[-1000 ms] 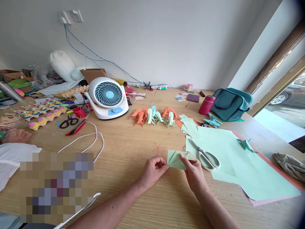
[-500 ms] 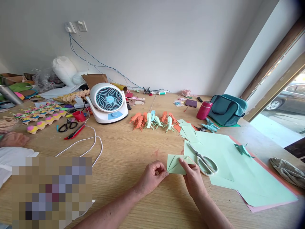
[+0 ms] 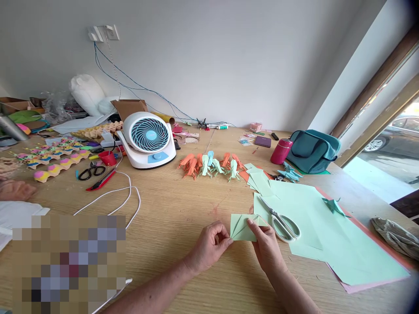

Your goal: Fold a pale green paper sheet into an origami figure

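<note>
A small creased piece of light green paper [image 3: 241,227] is held between both hands above the wooden table. My left hand [image 3: 211,245] pinches its lower left corner between thumb and finger. My right hand [image 3: 266,244] grips the right part, thumb on top and the other fingers hidden underneath. Crease lines fan out from the lower left corner. Just right of my right hand, white-handled scissors [image 3: 285,227] lie partly on large light green sheets [image 3: 340,244]. Beyond the hands stands a row of folded paper figures [image 3: 205,165] in orange, green and blue.
A white fan [image 3: 149,139] stands at the back left, its cable curling across the table. Black scissors [image 3: 91,171] and a red cutter [image 3: 101,179] lie left. A pink flask [image 3: 281,150] and teal bag [image 3: 314,150] are back right. Another person's hand [image 3: 16,190] shows at the left edge.
The view has shifted very slightly. Both hands keep the same hold on the green paper, with my right thumb barely moved.
</note>
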Demonstrator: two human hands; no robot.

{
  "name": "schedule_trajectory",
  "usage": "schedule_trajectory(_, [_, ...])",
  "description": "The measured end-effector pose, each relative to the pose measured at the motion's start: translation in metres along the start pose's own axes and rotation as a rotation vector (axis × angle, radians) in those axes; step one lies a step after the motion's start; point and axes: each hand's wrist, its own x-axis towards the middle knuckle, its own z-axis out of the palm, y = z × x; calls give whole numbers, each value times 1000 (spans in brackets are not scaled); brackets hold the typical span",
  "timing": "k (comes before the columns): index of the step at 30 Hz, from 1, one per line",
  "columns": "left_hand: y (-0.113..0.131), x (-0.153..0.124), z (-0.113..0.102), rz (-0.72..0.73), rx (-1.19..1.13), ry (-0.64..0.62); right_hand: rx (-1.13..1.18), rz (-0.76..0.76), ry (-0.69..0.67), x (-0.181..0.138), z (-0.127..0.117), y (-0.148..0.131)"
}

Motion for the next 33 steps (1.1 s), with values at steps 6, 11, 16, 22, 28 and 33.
schedule_trajectory(6, [-3,1,3,-19,-19,70,-23,-29,20,0,0,-1])
schedule_trajectory(11, [-3,0,3,-37,-46,82,-43,-20,27,0,-1,0])
schedule_trajectory(16, [-3,0,3,-52,-170,12,-60,5,-16,-2,0,6])
schedule_trajectory(22, [-14,3,6,-89,-199,52,-103,-11,-72,-3,3,14])
schedule_trajectory(28, [-16,2,7,-103,-163,71,-131,-59,-99,-3,3,14])
schedule_trajectory(33, [-13,2,6,-75,-134,81,-115,19,-132,-2,3,16])
